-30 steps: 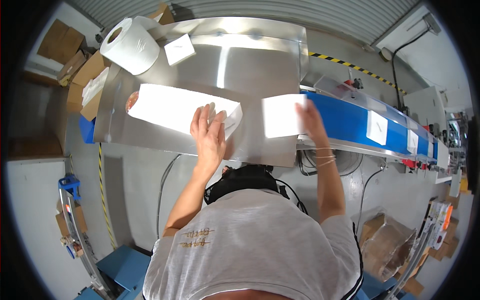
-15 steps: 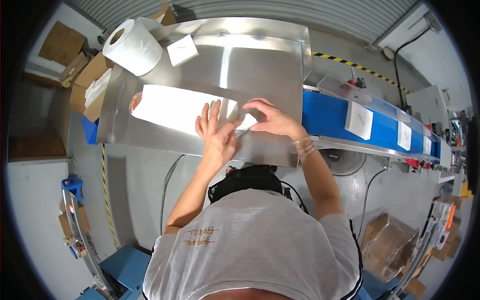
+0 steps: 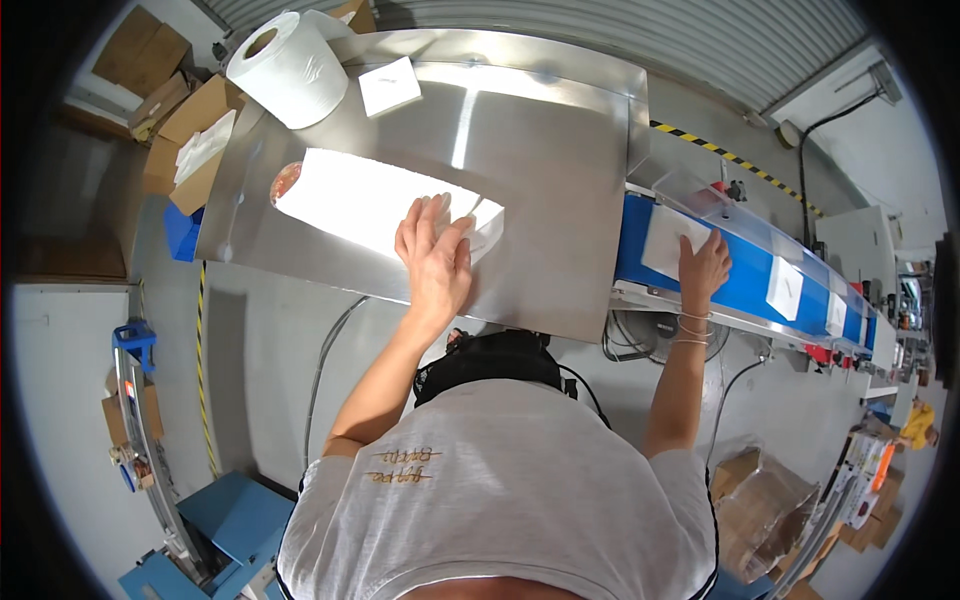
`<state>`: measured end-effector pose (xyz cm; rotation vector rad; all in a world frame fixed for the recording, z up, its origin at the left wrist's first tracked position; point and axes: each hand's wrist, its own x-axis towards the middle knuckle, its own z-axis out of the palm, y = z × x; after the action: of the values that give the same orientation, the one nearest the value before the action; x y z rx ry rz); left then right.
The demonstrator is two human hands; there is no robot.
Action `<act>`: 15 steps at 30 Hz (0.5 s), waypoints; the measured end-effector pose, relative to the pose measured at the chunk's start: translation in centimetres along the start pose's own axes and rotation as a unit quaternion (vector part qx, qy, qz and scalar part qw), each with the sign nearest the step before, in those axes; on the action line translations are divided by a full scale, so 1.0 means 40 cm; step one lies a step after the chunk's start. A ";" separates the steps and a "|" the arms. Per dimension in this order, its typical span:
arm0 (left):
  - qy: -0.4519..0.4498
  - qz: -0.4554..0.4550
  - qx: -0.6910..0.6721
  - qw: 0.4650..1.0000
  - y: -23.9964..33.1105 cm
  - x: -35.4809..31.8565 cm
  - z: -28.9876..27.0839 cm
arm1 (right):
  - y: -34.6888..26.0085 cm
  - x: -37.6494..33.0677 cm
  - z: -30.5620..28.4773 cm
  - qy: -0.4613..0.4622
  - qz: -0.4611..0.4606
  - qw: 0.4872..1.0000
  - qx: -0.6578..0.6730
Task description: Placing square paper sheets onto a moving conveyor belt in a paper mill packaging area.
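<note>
A long row of thin white squares (image 3: 360,200), packed face to face, lies across the steel table. My left hand (image 3: 437,255) rests on its right end with fingers spread over the top edges. A reddish-brown rounded piece (image 3: 286,184) butts against the row's left end. Over on the blue conveyor belt (image 3: 740,262), my right hand (image 3: 706,268) has its thumb and fingers on the right side of a flat white square piece (image 3: 664,240). Whether these squares are thin boxes or folded packs, I cannot tell. Another white square (image 3: 390,87) lies alone at the table's back.
A big white roll (image 3: 290,75) stands at the table's back left, beside an open cardboard box (image 3: 195,140). Further white squares (image 3: 785,288) sit spaced along the belt, under a clear plastic guard (image 3: 690,195). A raised steel rim (image 3: 490,45) borders the table's far side.
My right hand has gone from the row's right end to the belt, carrying a white square there. The squares on the belt have shifted right. My left hand stays on the row.
</note>
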<state>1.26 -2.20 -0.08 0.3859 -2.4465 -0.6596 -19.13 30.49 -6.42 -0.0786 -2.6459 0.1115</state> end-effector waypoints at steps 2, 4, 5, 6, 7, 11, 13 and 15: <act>-0.007 0.009 0.004 1.000 0.002 0.000 -0.001 | -0.057 0.013 -0.020 -0.116 -0.150 0.943 0.275; -0.019 0.020 0.005 1.000 0.005 -0.005 -0.004 | -0.213 -0.030 -0.067 -0.220 -0.311 0.818 0.431; -0.037 0.023 0.008 0.999 0.005 -0.004 -0.010 | -0.292 -0.043 -0.134 -0.306 -0.338 0.764 0.457; -0.055 0.026 0.010 0.998 0.006 -0.001 -0.014 | -0.356 -0.064 -0.159 -0.390 -0.305 0.708 0.504; -0.059 0.032 0.006 0.998 0.010 0.003 -0.018 | -0.402 -0.077 -0.174 -0.468 -0.269 0.642 0.544; -0.058 0.006 0.022 0.998 0.013 0.017 -0.026 | -0.430 -0.107 -0.087 -0.459 -0.307 0.631 0.545; -0.025 0.010 0.064 0.998 -0.014 0.016 -0.018 | -0.369 -0.133 -0.049 -0.491 -0.108 0.539 0.676; -0.016 0.005 0.060 0.998 -0.047 0.004 -0.026 | -0.291 -0.090 -0.062 -0.402 -0.113 0.758 0.501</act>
<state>2.00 -4.20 -0.27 0.4130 -2.5246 -0.5189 -15.22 18.81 -4.86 0.8106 -2.9152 1.7907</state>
